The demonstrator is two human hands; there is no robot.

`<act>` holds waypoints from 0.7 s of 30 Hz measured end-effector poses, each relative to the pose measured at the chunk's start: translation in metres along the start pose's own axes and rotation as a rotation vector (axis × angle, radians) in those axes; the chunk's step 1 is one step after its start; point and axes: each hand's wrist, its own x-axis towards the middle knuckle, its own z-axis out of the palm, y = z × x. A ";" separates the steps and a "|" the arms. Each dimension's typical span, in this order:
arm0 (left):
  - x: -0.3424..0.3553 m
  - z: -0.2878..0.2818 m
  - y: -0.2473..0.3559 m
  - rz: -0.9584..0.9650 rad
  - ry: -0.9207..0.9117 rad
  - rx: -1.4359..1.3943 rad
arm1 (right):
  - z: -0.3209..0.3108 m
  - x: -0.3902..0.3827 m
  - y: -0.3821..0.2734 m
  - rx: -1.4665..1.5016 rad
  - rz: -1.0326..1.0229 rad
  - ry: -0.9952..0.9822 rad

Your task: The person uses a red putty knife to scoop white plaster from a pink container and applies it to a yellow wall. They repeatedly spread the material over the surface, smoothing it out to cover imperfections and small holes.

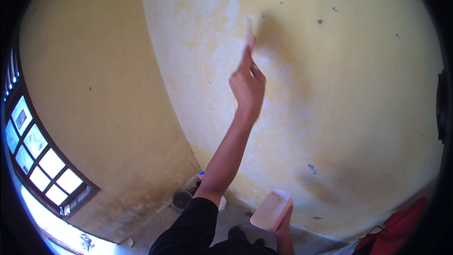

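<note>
My left arm, in a black sleeve, reaches up across the middle of the view. At its end my left hand [247, 87] is closed round a small flat scraper [249, 29], whose pale blade is smeared by motion. The blade is at or close to the yellow wall [368, 75], beside whitish patches of filler [232, 7]; whether it touches I cannot tell. Low down, my right hand [284, 222] grips a shallow rectangular pinkish tub [271, 211] by its right side, tilted. Whitish paste coats the inside of the tub.
A wall corner runs down left of my arm. A dark-framed window [47, 160] stands at the left. On the floor by the corner is a dark bucket [181, 199] among small items. Red cloth [394, 229] shows at lower right, and a dark object [441, 106] at the right edge.
</note>
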 end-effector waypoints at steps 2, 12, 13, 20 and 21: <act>0.023 0.023 -0.020 -0.146 -0.137 0.258 | 0.005 0.001 0.002 -0.039 -0.009 -0.025; -0.070 -0.004 -0.007 0.093 -0.377 -0.149 | 0.028 -0.002 -0.003 0.007 -0.062 0.099; -0.049 -0.008 -0.015 0.049 -0.242 -0.068 | 0.030 -0.004 -0.003 0.000 -0.088 0.098; 0.101 -0.003 -0.107 -0.502 0.017 0.292 | 0.017 -0.005 -0.005 -0.002 -0.063 0.040; 0.113 0.005 -0.106 -0.515 0.000 0.290 | 0.030 -0.007 -0.010 -0.003 -0.086 0.040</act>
